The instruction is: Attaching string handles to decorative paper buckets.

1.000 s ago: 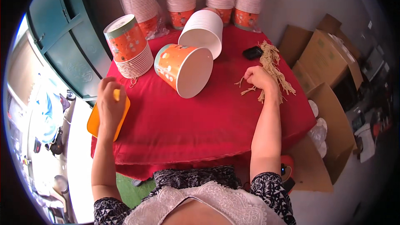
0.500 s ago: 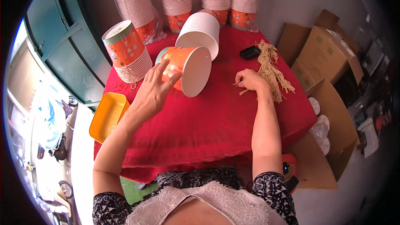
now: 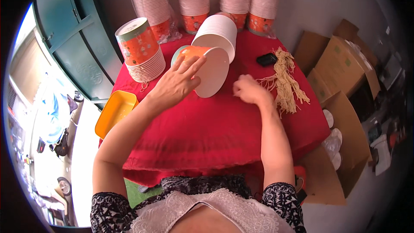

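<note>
Fingers of the left hand (image 3: 177, 84) spread over the rim of an orange-and-white paper bucket (image 3: 206, 70) lying on its side on the red tablecloth (image 3: 207, 133). Right of that bucket, the right hand (image 3: 249, 90) is loosely curled, seemingly pinching a strand near the tan fibre-string bundle (image 3: 285, 80). No string looks attached yet; the work seems barely begun.

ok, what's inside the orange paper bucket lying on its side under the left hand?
The orange bucket shows only a plain white interior, apparently empty. The left hand rests on its rim, hiding part of the near wall.
</note>
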`<action>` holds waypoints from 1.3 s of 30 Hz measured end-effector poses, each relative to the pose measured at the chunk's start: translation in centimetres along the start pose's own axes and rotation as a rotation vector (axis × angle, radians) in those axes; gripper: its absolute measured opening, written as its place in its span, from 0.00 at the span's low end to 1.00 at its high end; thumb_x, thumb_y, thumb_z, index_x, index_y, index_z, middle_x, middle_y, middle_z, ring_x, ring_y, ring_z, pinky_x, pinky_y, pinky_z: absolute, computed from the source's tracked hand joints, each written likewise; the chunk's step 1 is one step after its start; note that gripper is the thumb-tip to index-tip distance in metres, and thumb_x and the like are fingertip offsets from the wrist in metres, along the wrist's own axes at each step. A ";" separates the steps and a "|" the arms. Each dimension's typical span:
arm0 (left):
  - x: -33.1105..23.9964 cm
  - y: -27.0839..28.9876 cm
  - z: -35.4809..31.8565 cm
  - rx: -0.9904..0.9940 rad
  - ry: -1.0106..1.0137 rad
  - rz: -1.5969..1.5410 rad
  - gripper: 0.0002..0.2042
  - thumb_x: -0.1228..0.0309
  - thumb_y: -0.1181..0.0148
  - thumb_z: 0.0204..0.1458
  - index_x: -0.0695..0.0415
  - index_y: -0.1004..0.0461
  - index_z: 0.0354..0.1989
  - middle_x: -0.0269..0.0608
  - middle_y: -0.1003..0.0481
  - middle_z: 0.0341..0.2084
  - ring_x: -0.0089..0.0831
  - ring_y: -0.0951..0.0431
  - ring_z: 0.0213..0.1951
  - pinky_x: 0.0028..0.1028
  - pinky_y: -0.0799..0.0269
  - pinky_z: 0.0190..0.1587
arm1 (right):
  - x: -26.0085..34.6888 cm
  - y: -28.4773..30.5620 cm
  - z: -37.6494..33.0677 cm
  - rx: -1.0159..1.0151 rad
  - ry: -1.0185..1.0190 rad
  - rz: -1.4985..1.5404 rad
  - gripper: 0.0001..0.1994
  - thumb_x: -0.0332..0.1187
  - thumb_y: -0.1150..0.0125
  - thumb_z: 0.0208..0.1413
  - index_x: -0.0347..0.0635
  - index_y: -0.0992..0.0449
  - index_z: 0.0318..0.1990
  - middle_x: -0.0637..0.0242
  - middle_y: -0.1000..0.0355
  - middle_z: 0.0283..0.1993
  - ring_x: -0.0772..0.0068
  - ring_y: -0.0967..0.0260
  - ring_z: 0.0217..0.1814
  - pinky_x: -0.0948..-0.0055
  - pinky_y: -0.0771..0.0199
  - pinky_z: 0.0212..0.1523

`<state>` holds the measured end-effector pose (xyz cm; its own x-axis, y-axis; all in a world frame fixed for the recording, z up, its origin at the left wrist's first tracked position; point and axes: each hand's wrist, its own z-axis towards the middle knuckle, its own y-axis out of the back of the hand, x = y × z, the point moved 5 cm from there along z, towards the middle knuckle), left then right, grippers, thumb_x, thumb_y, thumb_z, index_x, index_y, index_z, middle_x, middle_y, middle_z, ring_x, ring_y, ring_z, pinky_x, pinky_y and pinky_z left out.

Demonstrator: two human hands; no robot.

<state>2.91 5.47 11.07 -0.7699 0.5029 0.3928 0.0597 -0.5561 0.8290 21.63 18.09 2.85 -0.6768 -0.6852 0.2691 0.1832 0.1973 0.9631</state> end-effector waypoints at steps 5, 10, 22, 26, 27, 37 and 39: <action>1.4 1.3 -1.5 -0.096 0.120 0.052 0.03 0.73 0.42 0.48 0.55 0.22 0.30 0.42 0.33 0.61 0.44 0.50 0.72 0.63 0.62 0.70 | 12.2 -2.9 -1.6 -0.076 0.786 0.240 0.04 0.31 0.37 0.45 0.41 0.20 0.26 0.54 0.27 0.33 0.50 0.30 0.42 0.57 0.30 0.44; 1.9 2.1 -3.3 -0.142 0.180 -0.006 0.01 0.74 0.44 0.48 0.56 0.28 0.28 0.37 0.27 0.24 0.41 0.31 0.58 0.64 0.62 0.70 | 17.2 -2.2 -4.7 0.276 0.948 0.650 0.04 0.28 0.41 0.53 0.37 0.27 0.32 0.60 0.27 0.34 0.61 0.29 0.41 0.65 0.30 0.45; -2.9 4.7 -6.0 -0.038 0.386 -0.388 0.13 0.75 0.32 0.41 0.55 0.24 0.37 0.37 0.25 0.31 0.35 0.25 0.45 0.58 0.56 0.69 | 15.5 1.5 -5.4 -0.044 0.466 1.498 0.14 0.24 0.43 0.60 0.36 0.36 0.52 0.69 0.29 0.31 0.86 0.36 0.29 0.85 0.34 0.31; -3.4 6.5 -6.4 -0.204 0.417 -0.506 0.16 0.75 0.32 0.44 0.56 0.25 0.43 0.41 0.26 0.40 0.41 0.30 0.55 0.55 0.50 0.67 | 15.2 1.2 -6.5 -0.099 0.409 1.508 0.15 0.24 0.43 0.60 0.36 0.36 0.53 0.67 0.28 0.32 0.86 0.35 0.29 0.85 0.34 0.31; -3.5 6.7 -6.5 -0.211 0.410 -0.616 0.15 0.75 0.33 0.46 0.57 0.25 0.44 0.42 0.27 0.42 0.45 0.33 0.58 0.53 0.46 0.65 | 15.1 1.2 -6.7 -0.112 0.402 1.519 0.15 0.24 0.43 0.61 0.36 0.36 0.52 0.67 0.28 0.32 0.85 0.35 0.29 0.85 0.35 0.31; -4.7 7.3 -7.0 -0.405 0.320 -0.775 0.08 0.78 0.35 0.48 0.56 0.27 0.35 0.37 0.26 0.35 0.47 0.32 0.56 0.54 0.46 0.63 | 16.7 0.6 -7.4 -0.118 0.410 1.623 0.13 0.26 0.42 0.61 0.36 0.35 0.51 0.68 0.28 0.32 0.86 0.36 0.29 0.86 0.36 0.29; -5.1 7.6 -7.1 -0.411 0.313 -0.746 0.08 0.79 0.36 0.48 0.56 0.28 0.34 0.36 0.27 0.33 0.47 0.31 0.55 0.56 0.49 0.64 | 17.0 0.2 -7.6 -0.127 0.389 1.644 0.13 0.26 0.42 0.62 0.37 0.35 0.51 0.68 0.28 0.31 0.86 0.36 0.28 0.86 0.37 0.28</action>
<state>2.73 -6.02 12.52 -0.6590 0.6574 -0.3655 -0.7089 -0.3804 0.5939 15.57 1.13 7.71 0.4729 0.0493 0.8797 0.5273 0.7840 -0.3274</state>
